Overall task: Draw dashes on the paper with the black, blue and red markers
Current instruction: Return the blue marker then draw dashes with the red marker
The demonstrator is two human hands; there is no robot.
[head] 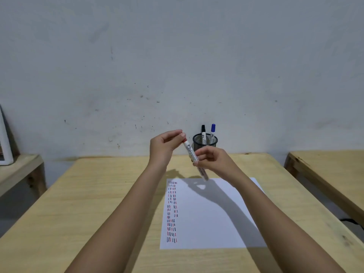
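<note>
Pale, scuffed wall (177,56) filled the background, and right up against it stood a black mesh pen cup (205,142) at the far edge of the wooden worktop (98,194). Two markers stood upright in that cup: the black marker (203,133) on the left, the blue marker (212,131) just beside it on the right, both capped. Out in front, above the worktop, both hands were on the red marker (190,152), which slanted down and to the right. The left hand (164,146) had its fingers pinched on the upper end, where a trace of red showed; the right hand (213,161) gripped the white barrel lower down, and the bottom end was blurred. Below them lay the white paper (212,217), flat on the worktop, its left margin carrying columns of short dashes (172,211) in black, red and some blue. Shadows of the arms fell across the sheet. Another wooden table (331,174) sat off to the right, and a low wooden bench (19,170) with a white frame (5,142) leaning on it to the left.
</note>
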